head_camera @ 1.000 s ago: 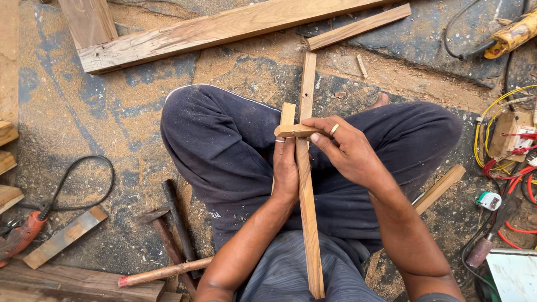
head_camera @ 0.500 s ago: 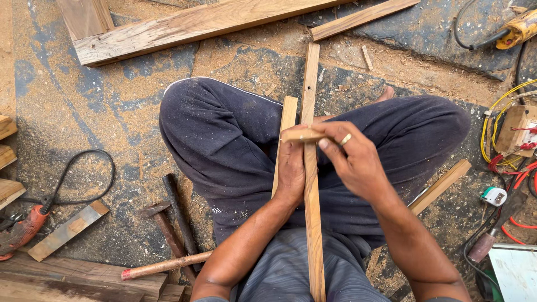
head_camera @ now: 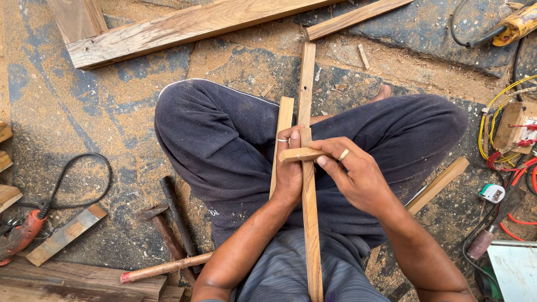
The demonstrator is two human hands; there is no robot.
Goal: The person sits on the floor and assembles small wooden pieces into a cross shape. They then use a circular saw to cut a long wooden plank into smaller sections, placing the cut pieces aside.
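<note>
- Sawdust-strewn concrete floor (head_camera: 112,112) serves as the workplace; a person sits cross-legged on it in dark trousers, seen from above.
- Left hand (head_camera: 291,173) is wrapped around two long pale wooden strips (head_camera: 309,223) that run lengthwise over the lap; its fingers (head_camera: 293,137) are curled shut on them, thumb up against the wood; the shorter of the two strips (head_camera: 284,120) lies just left of the longer one, touching it.
- Right hand (head_camera: 358,176) pinches a short wooden crosspiece (head_camera: 299,155) between thumb and forefinger; the other fingers are bent loosely; the crosspiece lies across the long strips at a right angle, touching them, right at the left hand's grip.
- As to progress, I judge the pieces are being lined up rather than joined; no nail, glue or fastening shows at the crossing, and both hands are needed to keep it together; fixing the joint appears undone.
- A dark-headed hammer with a wooden handle (head_camera: 165,223) lies on the floor beside the left knee, untouched; a red-tipped wooden-handled tool (head_camera: 165,268) lies near it.
- Broad rough planks (head_camera: 184,28) lie along the far side; an orange power tool with a black cable (head_camera: 19,237) rests at the left; a tangle of yellow and red wires (head_camera: 503,140) sits at the right.
</note>
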